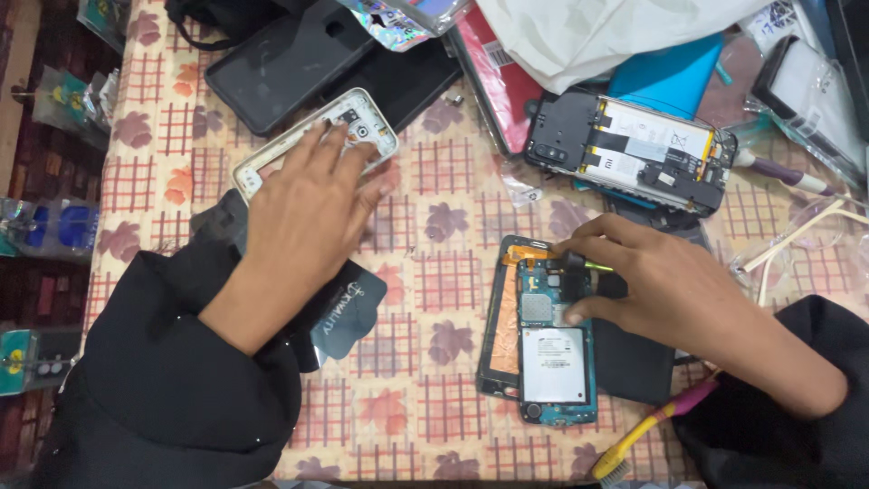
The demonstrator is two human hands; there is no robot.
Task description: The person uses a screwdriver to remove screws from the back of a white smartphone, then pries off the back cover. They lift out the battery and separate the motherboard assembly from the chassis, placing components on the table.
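An opened phone [543, 349] lies face down at the table's centre, its blue board and white battery exposed. My right hand [661, 290] rests on its upper right side, pinching a small tool with a dark tip [579, 263] against the top of the board. My left hand [308, 217] lies flat with fingers spread over a white phone frame [358, 118] at the upper left, touching it. Black sleeves cover both arms.
A second opened phone [634, 149] lies at the upper right. Black phone covers [290, 59], a red package [493, 91], a white bag [597, 32], a dark opening pick [348, 312], a toothbrush [647, 430] and cables [797, 235] crowd the patterned tablecloth [434, 281].
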